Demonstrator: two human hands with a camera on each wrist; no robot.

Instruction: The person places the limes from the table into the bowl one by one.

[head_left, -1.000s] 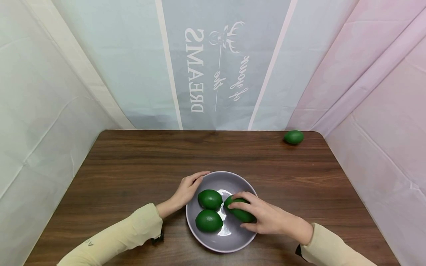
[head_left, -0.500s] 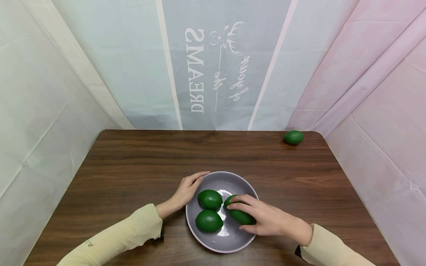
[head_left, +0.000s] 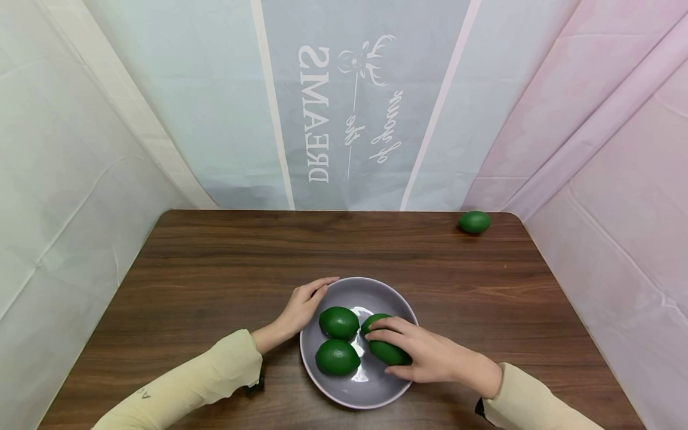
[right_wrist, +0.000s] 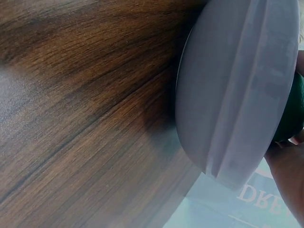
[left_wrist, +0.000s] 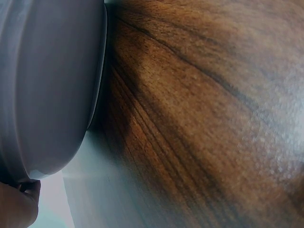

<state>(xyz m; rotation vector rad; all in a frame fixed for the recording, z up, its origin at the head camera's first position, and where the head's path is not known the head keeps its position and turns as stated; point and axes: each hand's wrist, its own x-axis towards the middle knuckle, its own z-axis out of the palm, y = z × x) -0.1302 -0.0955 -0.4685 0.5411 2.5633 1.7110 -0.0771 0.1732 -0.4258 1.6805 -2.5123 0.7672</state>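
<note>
A grey bowl (head_left: 359,391) sits on the wooden table. My left hand (head_left: 301,306) holds its upper left rim; in the left wrist view, fingers (left_wrist: 18,205) touch the rim's edge. Inside the bowl, at the left, lie two green limes, an upper lime (head_left: 339,322) and a lower lime (head_left: 337,357). My right hand (head_left: 424,352) reaches over the right rim and grips another green lime (head_left: 389,353). Its fingers cover that lime's middle. In the right wrist view the gripped lime (right_wrist: 290,111) shows past the bowl's side.
One more green lime (head_left: 475,222) lies alone near the table's far right corner. Behind the table (head_left: 226,257) hangs a pale blue cloth (head_left: 349,197) with mirrored lettering. Whitish sheets stand on both sides.
My right hand has shifted slightly down with its lime, still inside the bowl. The left hand, the bowl and the other limes stay where they were.
</note>
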